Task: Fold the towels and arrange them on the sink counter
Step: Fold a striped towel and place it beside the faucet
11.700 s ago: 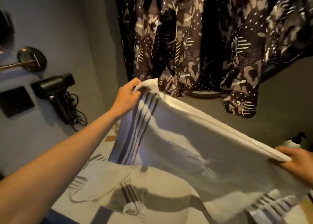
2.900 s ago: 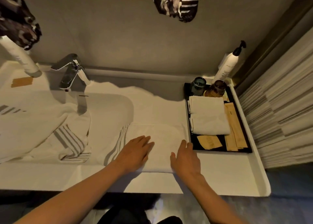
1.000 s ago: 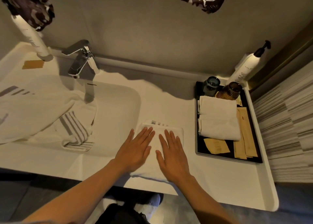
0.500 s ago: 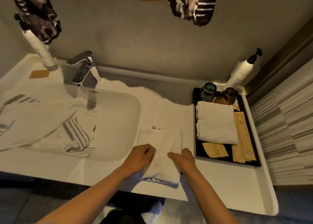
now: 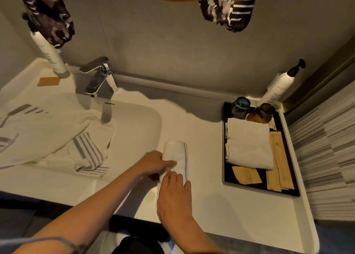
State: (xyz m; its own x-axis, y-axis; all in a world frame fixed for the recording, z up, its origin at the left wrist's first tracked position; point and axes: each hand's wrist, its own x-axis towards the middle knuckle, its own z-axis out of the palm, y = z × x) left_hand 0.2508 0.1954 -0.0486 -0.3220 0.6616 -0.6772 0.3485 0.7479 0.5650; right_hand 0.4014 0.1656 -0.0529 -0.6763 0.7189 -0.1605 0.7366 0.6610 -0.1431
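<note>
A white folded towel (image 5: 175, 151) lies as a narrow long bundle on the white sink counter (image 5: 194, 130), just right of the basin. My left hand (image 5: 153, 162) reaches in from the left and lays its fingers across the towel's middle. My right hand (image 5: 174, 194) covers the towel's near end, fingers and thumb cupped round its sides. A second, unfolded white towel with grey stripes (image 5: 57, 138) sprawls in the basin and over the counter on the left.
A chrome faucet (image 5: 99, 76) stands behind the basin, with a white tube bottle (image 5: 51, 57) to its left. At the right, a black tray (image 5: 224, 157) carries folded white cloths (image 5: 249, 140), two cups and paper packets. A pump bottle (image 5: 280, 86) stands behind it.
The towel went from a wide flat rectangle to a narrow bundle. My hands moved from its near edge: the left now lies across the middle, the right cups the near end.
</note>
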